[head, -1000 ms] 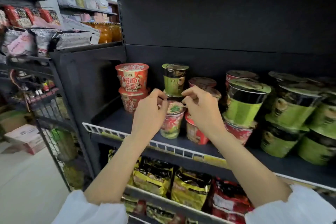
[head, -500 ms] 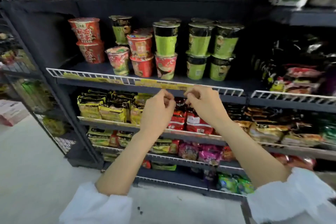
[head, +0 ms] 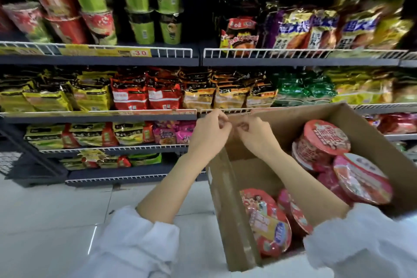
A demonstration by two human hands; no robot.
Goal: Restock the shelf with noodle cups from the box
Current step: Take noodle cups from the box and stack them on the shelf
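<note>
An open cardboard box (head: 228,210) sits low at the right, with several red and pink noodle cups lying in it, such as one at the back (head: 325,140), one at the right (head: 361,178) and one at the front (head: 266,221). My left hand (head: 211,135) and my right hand (head: 256,136) hover side by side over the box's far left corner. Their fingers are curled, their fingertips almost meet, and nothing shows between them. At the top left, the cup shelf (head: 171,53) carries stacked green cups (head: 144,27) and red cups (head: 99,25).
Bagged noodles and snacks fill the lower shelves (head: 135,95) and the top right shelf (head: 316,27). White wire rails front each shelf. Pale floor tiles (head: 56,221) spread to the left of the box. A dark wire rack (head: 13,160) stands at the far left.
The view has dropped from the cup shelf down to the box. Both hands came down from the stacked cups, still close together and holding nothing.
</note>
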